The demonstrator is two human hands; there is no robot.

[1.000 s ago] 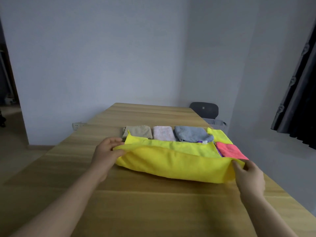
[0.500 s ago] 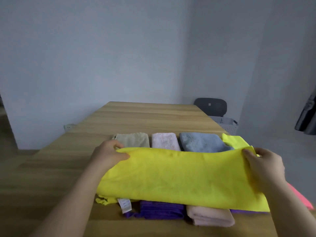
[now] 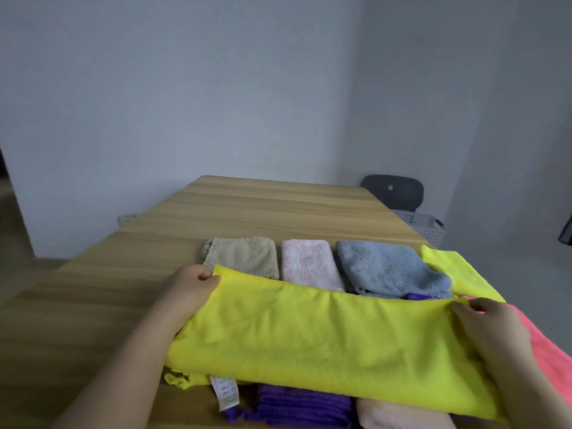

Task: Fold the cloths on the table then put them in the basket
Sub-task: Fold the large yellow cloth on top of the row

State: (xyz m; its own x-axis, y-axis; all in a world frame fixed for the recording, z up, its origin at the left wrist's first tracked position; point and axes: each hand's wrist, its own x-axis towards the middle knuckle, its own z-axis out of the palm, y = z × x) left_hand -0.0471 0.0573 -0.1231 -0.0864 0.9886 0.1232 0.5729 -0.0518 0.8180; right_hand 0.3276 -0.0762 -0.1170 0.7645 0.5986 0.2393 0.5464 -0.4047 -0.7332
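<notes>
A large yellow cloth (image 3: 325, 342) is stretched over the near part of the wooden table (image 3: 247, 212). My left hand (image 3: 188, 289) grips its far left corner and my right hand (image 3: 489, 329) grips its far right corner. Behind it lie three folded cloths: beige (image 3: 244, 255), pale pink (image 3: 309, 264) and blue (image 3: 387, 267). A purple cloth (image 3: 303, 407) and a light pink one (image 3: 402, 418) poke out under the yellow cloth's near edge. A coral cloth (image 3: 551, 351) lies at the right. A grey perforated basket (image 3: 424, 227) stands beyond the table's right side.
A dark chair back (image 3: 391, 191) rises behind the basket by the corner of the grey walls. A white care label (image 3: 226, 394) hangs from the yellow cloth's near left edge. The table's far half shows bare wood.
Both hands have carried the yellow cloth's edge away from me over the rest of the cloth. The camera has tilted down, bringing the purple and light pink cloths into view.
</notes>
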